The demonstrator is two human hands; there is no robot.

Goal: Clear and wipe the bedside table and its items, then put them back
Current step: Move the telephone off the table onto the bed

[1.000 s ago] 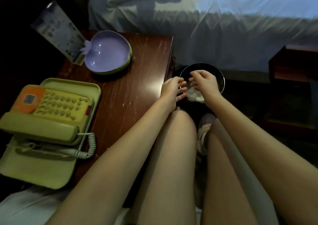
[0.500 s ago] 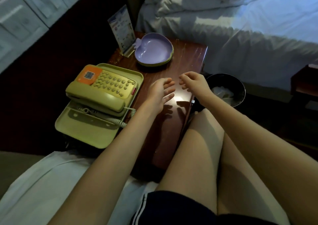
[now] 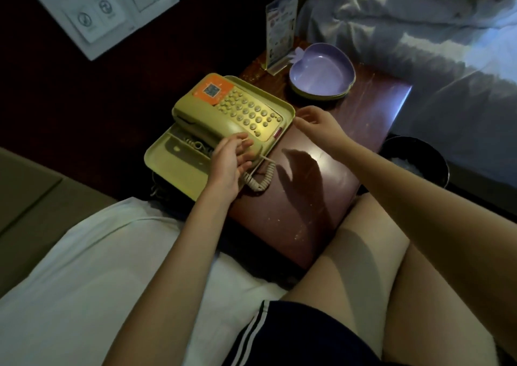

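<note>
your left hand lies spread over the near end of the telephone, fingers fairly straight and fanned, their tips on the handset close to where the coiled cord leaves it. it grips nothing. your right hand hangs above the bedside table, fingers loosely curved and holding nothing, with the fingertips just at the right corner of the tray. whether they touch its rim you cannot tell. its shadow falls on the bare wood below.

the yellow-green telephone sits in the yellow-green tray at the left side of the table. the tray's left edge overhangs the table. the cord loops out over the tray's near rim onto the wood.

at the far end of the table stands a purple apple-shaped dish, stacked on a greenish one beneath it. just to its left an upright acrylic sign holder touches or nearly touches it.

a dark waste bin with something white inside stands on the floor to the right of the table, beside the bed. a switch panel is on the wall at upper left.
</note>
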